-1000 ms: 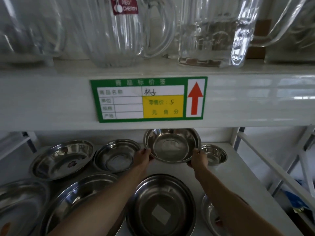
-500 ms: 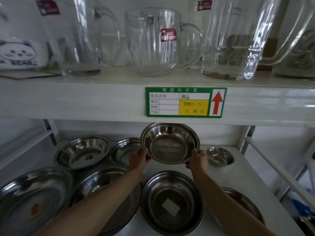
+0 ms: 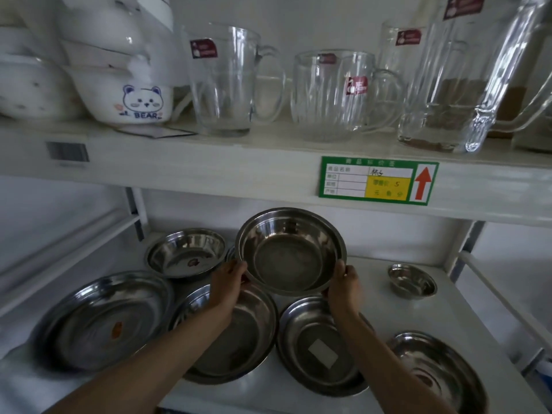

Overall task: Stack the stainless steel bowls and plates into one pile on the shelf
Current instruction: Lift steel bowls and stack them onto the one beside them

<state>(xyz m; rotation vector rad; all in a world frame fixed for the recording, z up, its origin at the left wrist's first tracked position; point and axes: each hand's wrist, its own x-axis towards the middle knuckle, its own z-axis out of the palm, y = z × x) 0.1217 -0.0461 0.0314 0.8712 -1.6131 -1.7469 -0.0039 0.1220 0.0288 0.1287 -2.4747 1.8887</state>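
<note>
I hold a medium steel bowl (image 3: 291, 252) in the air above the white shelf (image 3: 466, 321), tilted toward me. My left hand (image 3: 228, 280) grips its left rim and my right hand (image 3: 343, 282) grips its right rim. Below it lie a wide steel plate (image 3: 248, 339) under my left forearm and a steel plate with a white sticker (image 3: 316, 348). A large plate (image 3: 104, 321) lies at the left, a bowl (image 3: 186, 252) behind it, a tiny bowl (image 3: 412, 280) at the right, and another bowl (image 3: 439, 369) at the near right.
The upper shelf edge (image 3: 239, 177) with a green price label (image 3: 378, 180) hangs just above the held bowl. Glass mugs (image 3: 227, 82) and a glass pitcher (image 3: 454, 76) stand on it, with white ceramic bowls (image 3: 131, 97) at the left. A metal upright (image 3: 469, 240) bounds the right side.
Both hands have lifted the bowl off the back of the shelf and brought it up and toward me, tilting it. My view has swung left and back, so more of the shelf shows.
</note>
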